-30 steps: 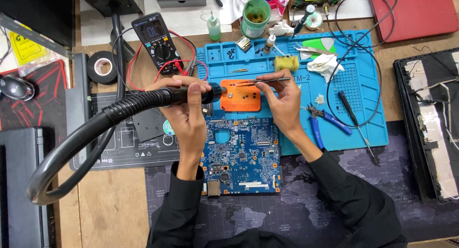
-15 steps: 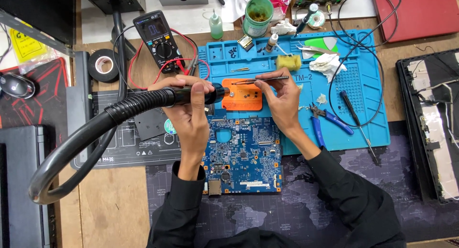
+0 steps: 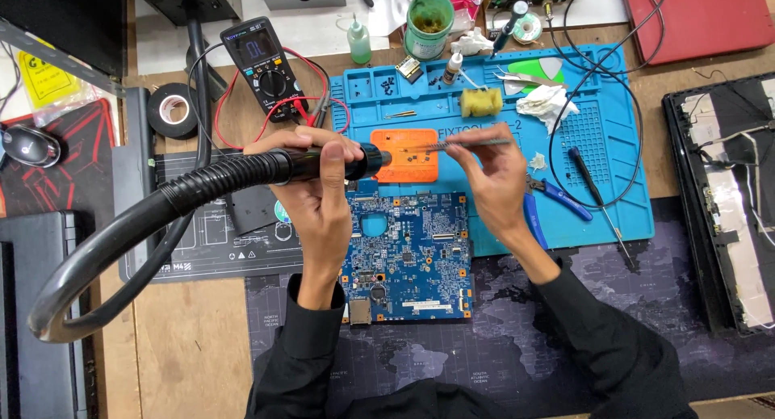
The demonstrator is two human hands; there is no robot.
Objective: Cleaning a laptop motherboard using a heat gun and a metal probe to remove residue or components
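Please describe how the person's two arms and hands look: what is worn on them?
Both arms wear long black sleeves ending at the wrists. The left hand and right hand are bare: no gloves, and no rings, watch or wrist strap can be seen. No markings show on the sleeves.

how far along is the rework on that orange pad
Done: the blue circuit board lies bare on the mat, tools set out. In hand: the left hand aims the hot-air handle at the orange pad, while the right hand holds tweezers there. Left: whether the small part is finished cannot be seen.
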